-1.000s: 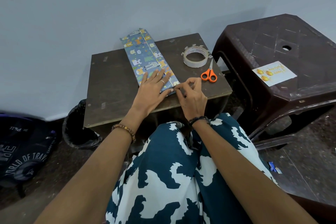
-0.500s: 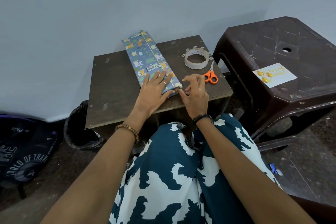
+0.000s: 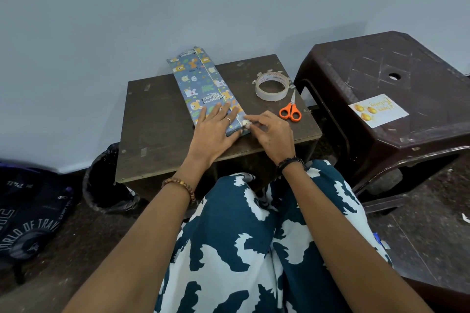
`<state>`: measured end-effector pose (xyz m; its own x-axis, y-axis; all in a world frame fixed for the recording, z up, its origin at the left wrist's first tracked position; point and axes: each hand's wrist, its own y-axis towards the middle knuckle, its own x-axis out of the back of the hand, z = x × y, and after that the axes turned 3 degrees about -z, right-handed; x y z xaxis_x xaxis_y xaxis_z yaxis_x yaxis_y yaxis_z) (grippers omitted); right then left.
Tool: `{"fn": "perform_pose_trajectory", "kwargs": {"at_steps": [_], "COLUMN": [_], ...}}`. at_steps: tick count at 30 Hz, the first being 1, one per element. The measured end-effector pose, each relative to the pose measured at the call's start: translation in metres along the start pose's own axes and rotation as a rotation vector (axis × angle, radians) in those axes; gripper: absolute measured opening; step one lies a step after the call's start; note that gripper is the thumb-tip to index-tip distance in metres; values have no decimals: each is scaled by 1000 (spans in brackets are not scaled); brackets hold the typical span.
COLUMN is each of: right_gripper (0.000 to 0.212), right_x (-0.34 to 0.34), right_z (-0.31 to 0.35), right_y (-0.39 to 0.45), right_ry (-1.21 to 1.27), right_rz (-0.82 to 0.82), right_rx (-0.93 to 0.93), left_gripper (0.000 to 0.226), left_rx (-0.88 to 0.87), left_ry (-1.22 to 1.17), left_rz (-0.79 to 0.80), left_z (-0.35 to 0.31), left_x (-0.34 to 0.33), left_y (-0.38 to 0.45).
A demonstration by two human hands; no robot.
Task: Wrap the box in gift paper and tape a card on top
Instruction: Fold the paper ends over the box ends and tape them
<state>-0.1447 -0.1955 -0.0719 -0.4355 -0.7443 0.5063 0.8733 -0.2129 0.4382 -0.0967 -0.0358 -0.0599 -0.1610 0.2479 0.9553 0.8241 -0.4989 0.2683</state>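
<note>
Head view: the left hand [image 3: 216, 132] lies flat, its grip spread, pinning the wrapped box [image 3: 203, 84] on the counter [image 3: 157, 119], likely so the right hand [image 3: 273, 132], grip pinching its near corner, can fix the flap. One tape roll [image 3: 271, 86], one scissors [image 3: 290, 110], and one card [image 3: 377, 110] wait on the stool [image 3: 407, 63].

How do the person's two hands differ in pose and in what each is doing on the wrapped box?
The left hand lies flat with fingers spread on top of the wrapped box; the right hand has curled fingers pinching at the box's near end. The left wrist carries a brown bead bracelet, the right a dark band. The left hand alone wears a ring. Both touch the box's near end.
</note>
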Motion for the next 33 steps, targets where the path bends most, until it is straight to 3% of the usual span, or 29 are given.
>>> {"fn": "perform_pose_trajectory", "kwargs": {"at_steps": [6,14,17,23,27,33], "right_gripper": [23,23,20,31,42,24], "right_x": [5,-27,-24,-8,-7,-10], "right_z": [9,-19,-19,-16,-20,-27], "right_y": [26,99,97,78,81,89], "right_ry": [-51,-630,-616,-691,-639,-487], "right_rz": [-93,66,17,61,84,170], "right_rx": [-3,-127,-91,-108,-7,98], "left_gripper": [79,72,64,61,62,61], "left_rx": [12,0,-16,-30,-21,-8], "left_ry": [-21,-14,-6,-3,-9,-11], "left_rz": [-15,-59,-118,-142,-140,-136], "left_z": [-1,1,1,2,1,1], "left_x": [1,-5,-8,-10,-10,-8], "left_y": [0,0,0,0,-1,0]}}
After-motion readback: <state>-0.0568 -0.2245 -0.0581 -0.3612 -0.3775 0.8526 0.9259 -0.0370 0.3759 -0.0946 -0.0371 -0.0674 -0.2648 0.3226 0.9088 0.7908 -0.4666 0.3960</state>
